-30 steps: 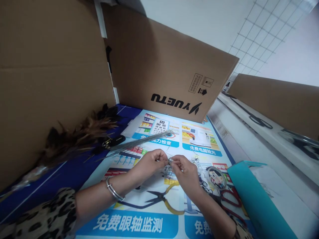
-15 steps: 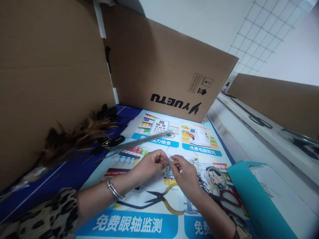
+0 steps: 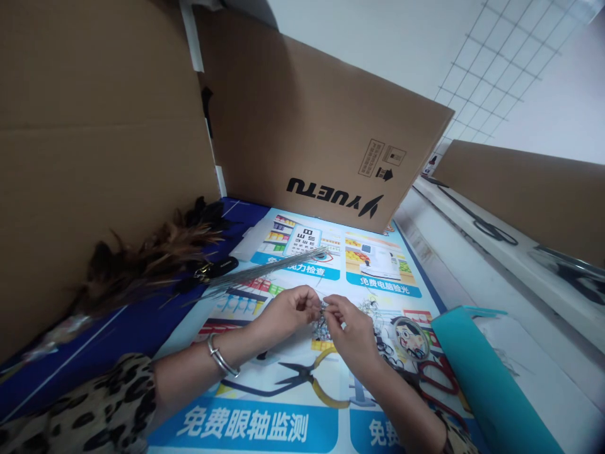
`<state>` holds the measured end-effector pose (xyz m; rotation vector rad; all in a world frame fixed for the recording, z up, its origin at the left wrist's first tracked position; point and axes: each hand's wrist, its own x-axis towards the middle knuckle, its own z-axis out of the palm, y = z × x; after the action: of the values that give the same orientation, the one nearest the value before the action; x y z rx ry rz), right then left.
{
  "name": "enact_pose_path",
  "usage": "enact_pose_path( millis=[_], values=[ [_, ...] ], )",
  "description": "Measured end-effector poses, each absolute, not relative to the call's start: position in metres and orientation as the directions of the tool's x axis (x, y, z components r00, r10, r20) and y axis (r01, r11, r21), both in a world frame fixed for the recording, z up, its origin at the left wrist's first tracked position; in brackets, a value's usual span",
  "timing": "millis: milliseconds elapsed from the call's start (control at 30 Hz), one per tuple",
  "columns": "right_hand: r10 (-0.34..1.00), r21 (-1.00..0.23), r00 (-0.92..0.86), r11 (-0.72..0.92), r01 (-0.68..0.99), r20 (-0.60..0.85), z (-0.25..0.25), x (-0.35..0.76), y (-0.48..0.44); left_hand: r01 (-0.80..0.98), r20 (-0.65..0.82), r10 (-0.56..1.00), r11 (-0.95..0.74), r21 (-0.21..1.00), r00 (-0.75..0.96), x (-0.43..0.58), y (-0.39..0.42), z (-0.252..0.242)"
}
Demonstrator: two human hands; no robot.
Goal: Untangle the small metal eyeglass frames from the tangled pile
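My left hand (image 3: 297, 309) and my right hand (image 3: 352, 325) meet over the middle of the printed sheet, fingertips almost touching. Both are closed in a pinch on a small silvery wire piece (image 3: 322, 311), whose exact kind is too small to make out. Shiny wire bits hang or lie just beneath the fingers. Below my hands lies a pair of pliers (image 3: 305, 376) with yellow handles, jaws apart and pointing left. Past my right hand are a tangle of fine wires (image 3: 370, 307) and a round container (image 3: 410, 338) showing a cartoon face.
A bundle of thin straight wires (image 3: 269, 267) lies beyond my left hand. Brown feathers (image 3: 151, 258) rest along the left cardboard wall (image 3: 94, 113). Red-handled scissors (image 3: 439, 383) sit by my right forearm, beside a teal box (image 3: 482, 372). Another cardboard panel (image 3: 321, 120) stands at the back.
My left forearm and its bracelet have shifted slightly to the right. Both hands keep their pinch on the wire piece in nearly the same place.
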<state>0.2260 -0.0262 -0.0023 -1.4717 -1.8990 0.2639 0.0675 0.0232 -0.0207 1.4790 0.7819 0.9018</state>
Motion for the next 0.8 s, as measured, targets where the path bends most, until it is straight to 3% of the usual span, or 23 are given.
enact_pose_path(
  millis=[367,633,800],
  values=[
    [0.923,-0.617,-0.085,0.318,0.72,0.376,0.001,0.226,-0.026,-0.032,0.119,0.862,-0.119,0.992,0.493,0.066,0.023,-0.017],
    [0.946,-0.756,-0.04,0.283,0.59,0.323,0.009,0.224,-0.026,-0.061,0.137,0.835,-0.123,0.99,0.533,0.063,0.023,-0.006],
    [0.968,-0.853,-0.035,0.236,0.466,0.248,0.008,0.226,-0.026,-0.145,0.105,0.808,-0.025,0.989,0.579,0.061,0.021,0.001]
  ],
)
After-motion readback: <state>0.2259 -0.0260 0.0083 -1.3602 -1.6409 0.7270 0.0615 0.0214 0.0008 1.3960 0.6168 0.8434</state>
